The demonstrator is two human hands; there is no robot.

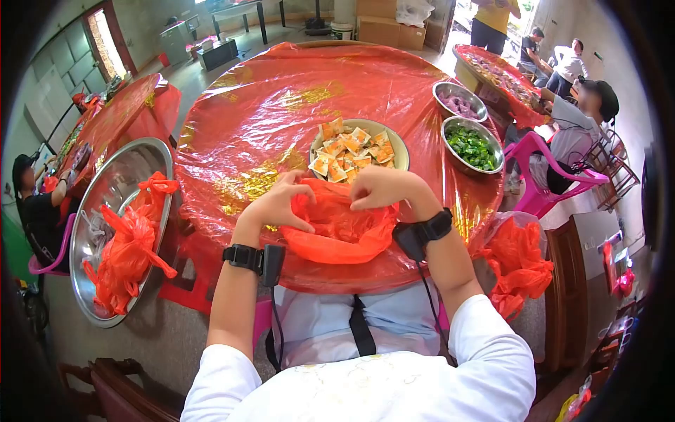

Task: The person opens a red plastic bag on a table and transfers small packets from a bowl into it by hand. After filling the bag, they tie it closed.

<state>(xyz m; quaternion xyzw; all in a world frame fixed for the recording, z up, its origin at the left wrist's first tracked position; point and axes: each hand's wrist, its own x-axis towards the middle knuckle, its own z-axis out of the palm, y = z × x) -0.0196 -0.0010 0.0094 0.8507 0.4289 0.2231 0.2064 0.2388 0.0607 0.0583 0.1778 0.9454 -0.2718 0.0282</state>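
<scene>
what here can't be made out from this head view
- Inside of the red plastic bag: hidden by its folds and both hands, left hand, right hand.
- Purple contents of the far steel bowl: too small to identify.
- Print on the snack packets: too small.

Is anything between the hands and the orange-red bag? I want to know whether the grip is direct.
Nothing visible. The left hand and right hand both rest directly on the orange-red plastic bag at the table edge; the bowl of packets sits just behind.
</scene>
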